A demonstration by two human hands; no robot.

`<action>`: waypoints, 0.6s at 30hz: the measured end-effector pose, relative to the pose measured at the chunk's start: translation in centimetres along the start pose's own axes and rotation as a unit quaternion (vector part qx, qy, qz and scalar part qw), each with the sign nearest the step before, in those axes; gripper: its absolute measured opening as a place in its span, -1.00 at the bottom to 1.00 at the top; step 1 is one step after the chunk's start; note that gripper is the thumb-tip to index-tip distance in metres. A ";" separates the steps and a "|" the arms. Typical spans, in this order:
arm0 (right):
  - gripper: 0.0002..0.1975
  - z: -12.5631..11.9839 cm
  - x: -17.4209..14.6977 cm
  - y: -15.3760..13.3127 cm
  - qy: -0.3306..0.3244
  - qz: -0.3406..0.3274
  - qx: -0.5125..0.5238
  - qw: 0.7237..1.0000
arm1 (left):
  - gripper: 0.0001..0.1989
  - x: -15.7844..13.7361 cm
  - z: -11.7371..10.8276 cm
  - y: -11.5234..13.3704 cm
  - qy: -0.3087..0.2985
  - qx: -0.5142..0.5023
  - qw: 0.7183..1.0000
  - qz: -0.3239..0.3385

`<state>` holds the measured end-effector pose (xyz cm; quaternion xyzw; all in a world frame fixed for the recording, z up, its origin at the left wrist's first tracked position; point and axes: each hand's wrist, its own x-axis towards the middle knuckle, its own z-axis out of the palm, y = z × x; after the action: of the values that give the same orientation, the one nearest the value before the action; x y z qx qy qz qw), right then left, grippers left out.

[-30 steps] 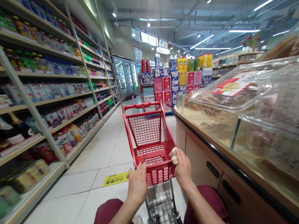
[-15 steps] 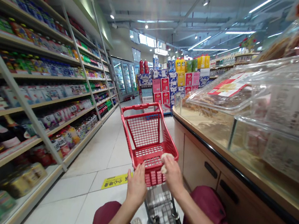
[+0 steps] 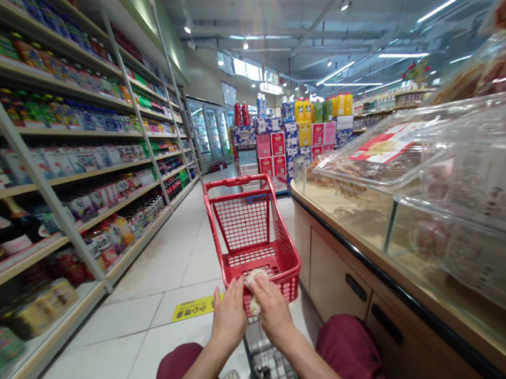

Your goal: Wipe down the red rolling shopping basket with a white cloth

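Observation:
A red plastic shopping cart [image 3: 287, 259] with a grid-walled basket stands in front of my knees. My left hand [image 3: 230, 318] grips the near left corner of its rim, fingers laid over the edge and thumb on the outer side. Bunched under the fingers of my right hand [image 3: 273, 314] is a whitish cloth [image 3: 258, 276]. That hand presses the cloth against the near rim, just right of my left hand. Part of the cloth hangs over the outside of the basket. My palms and fingertips are partly hidden.
Drink shelves [image 3: 59, 179] line the left side. A wooden counter [image 3: 335, 259] with packaged food in clear boxes [image 3: 382, 149] runs close on the right. Stacked cartons [image 3: 274, 155] stand ahead. A yellow floor sticker [image 3: 194, 309] lies left of the cart.
My right hand has slid the cloth leftward along the near rim, from the right corner to beside my left hand. My left hand has stayed at its corner.

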<state>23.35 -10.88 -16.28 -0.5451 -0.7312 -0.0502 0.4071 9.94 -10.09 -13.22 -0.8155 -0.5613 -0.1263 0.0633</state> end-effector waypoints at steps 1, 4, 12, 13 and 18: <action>-0.46 -0.2 0.1 0.0 -0.014 -0.001 0.000 1.000 | -0.38 0.0 0.0 0.0 -0.003 -0.002 1.000 0.000; -0.49 -2.1 0.9 2.3 0.005 0.104 -0.046 0.994 | -0.36 -0.1 0.0 -0.1 -0.010 -0.002 1.000 0.004; -0.47 -0.6 0.0 0.4 0.013 0.022 -0.010 1.000 | -0.39 0.0 0.0 0.2 -0.006 -0.008 1.000 -0.001; -0.47 -0.2 0.0 -0.2 -0.002 -0.006 0.001 1.000 | -0.40 0.0 -0.1 0.1 -0.010 -0.010 1.000 -0.003; -0.48 -2.1 1.1 2.5 0.022 0.127 -0.045 0.991 | -0.36 -0.1 -0.1 0.0 -0.007 -0.006 1.000 -0.002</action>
<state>26.50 -10.08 -15.14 -0.6498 -0.6442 -0.0425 0.4012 9.89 -10.23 -13.12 -0.8158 -0.5623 -0.1239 0.0542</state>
